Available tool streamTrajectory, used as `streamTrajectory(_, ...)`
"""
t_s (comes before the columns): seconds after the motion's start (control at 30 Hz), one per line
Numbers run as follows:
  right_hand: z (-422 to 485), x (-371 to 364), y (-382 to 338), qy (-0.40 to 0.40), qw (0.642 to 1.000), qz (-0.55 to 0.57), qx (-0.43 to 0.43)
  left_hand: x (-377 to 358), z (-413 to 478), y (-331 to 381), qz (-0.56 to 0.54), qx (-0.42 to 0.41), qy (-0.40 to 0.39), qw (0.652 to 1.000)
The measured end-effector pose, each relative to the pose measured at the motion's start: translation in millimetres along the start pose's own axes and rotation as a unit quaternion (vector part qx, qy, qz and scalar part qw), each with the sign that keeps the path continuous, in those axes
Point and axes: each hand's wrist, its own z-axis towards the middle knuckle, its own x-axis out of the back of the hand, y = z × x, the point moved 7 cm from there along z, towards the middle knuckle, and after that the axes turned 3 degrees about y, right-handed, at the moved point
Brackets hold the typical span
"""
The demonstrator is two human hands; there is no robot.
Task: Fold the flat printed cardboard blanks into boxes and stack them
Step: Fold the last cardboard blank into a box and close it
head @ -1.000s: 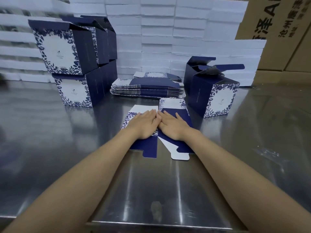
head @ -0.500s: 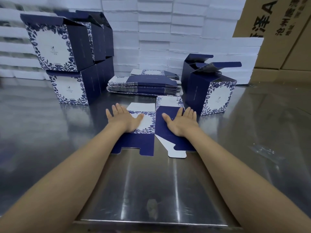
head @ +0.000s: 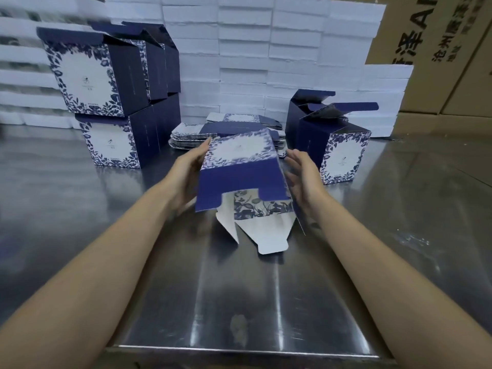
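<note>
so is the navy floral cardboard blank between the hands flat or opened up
Partly opened: the navy floral cardboard blank, in the left hand, bows into a sleeve; white bottom flaps hang loose, unfolded.

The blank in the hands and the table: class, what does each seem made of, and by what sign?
Blank: thin card, it seems, printed blue outside, plain white inside; it bends at creases. Table: likely stainless steel, brushed; it mirrors light in streaks.
</note>
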Motion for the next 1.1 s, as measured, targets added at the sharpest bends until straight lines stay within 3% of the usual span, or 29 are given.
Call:
streamTrajectory(0.13, -4, -8, 0, -0.038, 0.997, -0.038, 0.047, -15, -7, -16, -0.057, 0.048, -0.074, 0.994)
streamTrajectory(0.3, -5, -5, -1, -0.037, 0.999, -0.035, 0.015, -6, -3, -14, -0.042, 0.038, -0.033, 0.998)
streamTrajectory(0.4, -4, -6, 8, -0.030, 0.995, 0.083, -0.055, 14, 7, -3, -0.006, -0.035, 0.057, 0.998)
streamTrajectory(0.47, -4, -9, -2, -0.032, 0.977, 0.211, -0.024, 19, 12, -9, -0.069, -0.005, 0.066, 0.995)
streamTrajectory(0.53, -8, -13, -18, -0.064, 0.960, 0.269, 0.036, 18, 14, -16, -0.127, 0.020, 0.054, 0.990)
streamTrajectory(0.6, -16, -22, -30, -0.124, 0.959, 0.239, 0.093, 19, 17, -25, -0.160, 0.026, 0.065, 0.985)
streamTrajectory(0.7, -25, -33, -30, -0.169, 0.973, 0.080, 0.133, 14, 9, -30, -0.189, 0.036, 0.082, 0.978)
streamTrajectory(0.87, -41, -56, -25, -0.220, 0.970, 0.006, 0.109, -4, 7, -6, -0.358, -0.014, 0.035, 0.933)
streamTrajectory(1.0, -43, -61, -26, -0.215, 0.965, 0.006, 0.150, 2, 18, -12, -0.150, -0.091, 0.058, 0.983)
streamTrajectory(1.1, -38, -55, -27, -0.182, 0.973, 0.011, 0.143, 5, 25, -8, -0.071, -0.178, 0.033, 0.981)
